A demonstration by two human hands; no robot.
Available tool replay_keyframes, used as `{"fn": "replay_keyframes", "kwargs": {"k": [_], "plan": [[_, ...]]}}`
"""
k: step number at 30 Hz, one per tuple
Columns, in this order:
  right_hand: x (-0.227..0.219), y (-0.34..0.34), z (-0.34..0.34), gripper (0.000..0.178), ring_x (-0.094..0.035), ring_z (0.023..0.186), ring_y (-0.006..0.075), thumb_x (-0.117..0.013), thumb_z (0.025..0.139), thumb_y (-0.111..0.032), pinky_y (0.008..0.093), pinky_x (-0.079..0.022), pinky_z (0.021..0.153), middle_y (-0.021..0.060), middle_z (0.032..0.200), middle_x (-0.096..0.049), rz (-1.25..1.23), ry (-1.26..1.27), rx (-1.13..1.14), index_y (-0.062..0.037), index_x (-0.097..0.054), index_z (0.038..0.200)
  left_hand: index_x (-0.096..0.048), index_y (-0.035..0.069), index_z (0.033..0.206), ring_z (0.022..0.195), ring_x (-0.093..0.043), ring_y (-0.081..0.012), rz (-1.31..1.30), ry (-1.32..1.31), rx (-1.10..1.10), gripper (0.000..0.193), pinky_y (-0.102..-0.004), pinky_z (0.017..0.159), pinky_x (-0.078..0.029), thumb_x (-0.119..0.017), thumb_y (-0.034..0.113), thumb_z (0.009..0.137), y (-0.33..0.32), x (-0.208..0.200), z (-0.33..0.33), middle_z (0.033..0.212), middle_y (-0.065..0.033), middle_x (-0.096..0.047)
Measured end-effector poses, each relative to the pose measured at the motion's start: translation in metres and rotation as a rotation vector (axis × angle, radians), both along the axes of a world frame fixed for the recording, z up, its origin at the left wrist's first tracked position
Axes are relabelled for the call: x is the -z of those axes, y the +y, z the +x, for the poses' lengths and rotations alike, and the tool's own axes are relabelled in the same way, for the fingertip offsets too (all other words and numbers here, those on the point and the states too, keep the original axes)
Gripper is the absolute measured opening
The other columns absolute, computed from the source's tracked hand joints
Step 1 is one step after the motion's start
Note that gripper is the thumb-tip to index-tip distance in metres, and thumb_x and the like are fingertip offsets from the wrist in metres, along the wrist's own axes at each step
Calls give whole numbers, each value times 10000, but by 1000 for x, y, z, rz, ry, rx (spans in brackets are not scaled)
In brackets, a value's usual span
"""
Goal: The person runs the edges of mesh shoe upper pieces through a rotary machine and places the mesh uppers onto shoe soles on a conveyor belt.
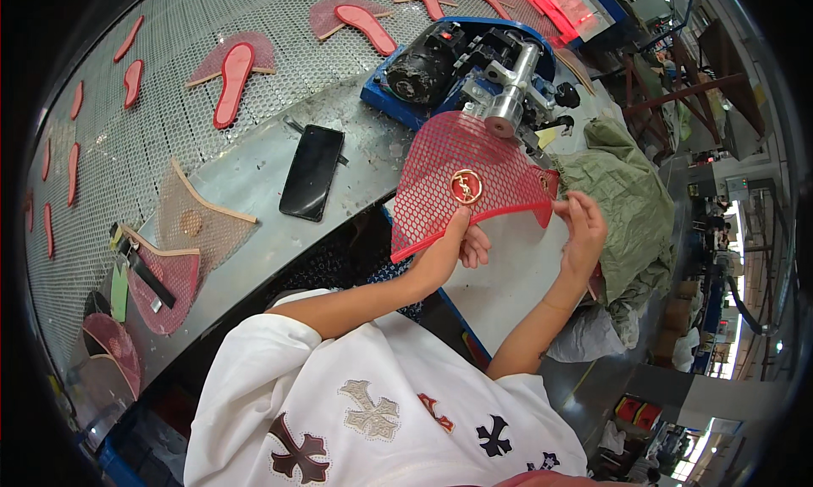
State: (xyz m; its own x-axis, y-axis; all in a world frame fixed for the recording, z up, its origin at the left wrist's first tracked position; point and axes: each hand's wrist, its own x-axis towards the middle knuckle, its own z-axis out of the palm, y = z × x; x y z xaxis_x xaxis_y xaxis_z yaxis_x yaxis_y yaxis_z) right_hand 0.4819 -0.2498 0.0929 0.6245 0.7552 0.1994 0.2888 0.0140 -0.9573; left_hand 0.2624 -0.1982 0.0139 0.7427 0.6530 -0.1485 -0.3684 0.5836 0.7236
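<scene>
Near the middle of the head view, a red mesh sheet (470,182) is held up over the front edge of a grey metal workbench (254,190). The left hand (457,246) grips the sheet's lower edge, thumb on top and fingers closed underneath. The right hand (580,229) pinches its right-hand corner at about 3 o'clock, fingertips pressed together on the mesh.

Open room lies below the sheet, toward 6 o'clock, where the forearms cross a pale surface. At 12 o'clock the way is blocked: a blue machine (457,63) with a silver cylinder (512,97) stands just behind the sheet, its nozzle touching or nearly touching the top edge. At 3 o'clock a crumpled green sack (631,199) sits right beside the right hand.

At 9 o'clock a black phone (312,172) lies flat on the bench, well apart from the sheet. Farther left, a wire-mesh conveyor (127,148) carries red shoe soles (233,80), and more mesh pieces (174,275) are stacked near the bench's left end.

The sheet is fan-shaped, with honeycomb holes, a curved lower edge and a round gold ornament (466,185) at its centre.
</scene>
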Motion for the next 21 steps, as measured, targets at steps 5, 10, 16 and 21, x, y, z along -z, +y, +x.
{"fn": "replay_keyframes", "kwargs": {"k": [5, 10, 16, 21], "plan": [[30, -24, 3, 200, -652, 777, 151, -591, 917, -138, 273, -511, 764, 83, 828, -685, -42, 124, -4, 23, -638, 1024, -626, 25, 813, 562, -513, -102, -54, 6, -43, 652, -237, 567, -421, -217, 488, 1020, 10, 8, 10, 689, -66, -626], [35, 3, -33, 187, -642, 762, 140, -564, 930, -131, 264, -505, 756, 75, 828, -685, -176, 93, -130, 16, -648, 1007, -637, 29, 861, 604, -515, -83, -205, -66, -20, 624, -231, 569, -413, -219, 463, 1021, 35, 16, -11, 740, -56, -648], [71, 33, -87, 195, -626, 765, 112, -554, 941, -131, 245, -482, 729, 66, 827, -687, -269, 10, -457, 17, -649, 1024, -601, 7, 1132, 849, -612, -162, -253, 131, -542, 398, -292, 748, -491, -423, 335, 995, 66, 31, -83, 978, -103, -667], [119, 39, -104, 199, -622, 748, 102, -558, 943, -145, 236, -475, 711, 53, 795, -679, -314, 175, -476, 13, -651, 1021, -567, 0, 1210, 1052, -568, -168, 176, 220, -1296, 345, -339, 948, -439, -480, 256, 996, 139, 31, -241, 1187, -93, -605]]}}
